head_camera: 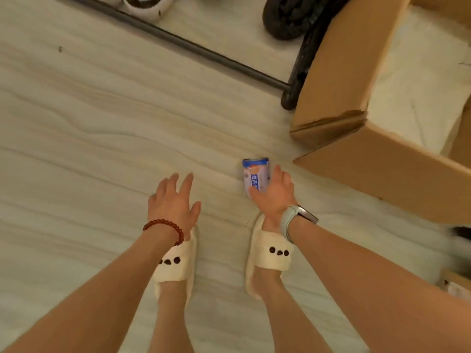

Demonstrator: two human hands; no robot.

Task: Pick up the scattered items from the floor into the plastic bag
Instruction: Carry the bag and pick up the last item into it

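Observation:
A blue and white can (255,174) lies on its side on the pale floor, just ahead of my right foot. My right hand (275,191), with a pale watch on the wrist, reaches down onto it; thumb and fingers curl round the can's near end. My left hand (173,200), with a red bead bracelet on the wrist, hovers over the bare floor to the can's left, fingers spread and holding nothing. No plastic bag is in view.
An open cardboard box (356,159) with white padding inside stands right of the can. A dark metal bar (178,43) crosses the floor at the back, meeting a black leg (300,72). My feet wear cream slippers (175,266) below my hands.

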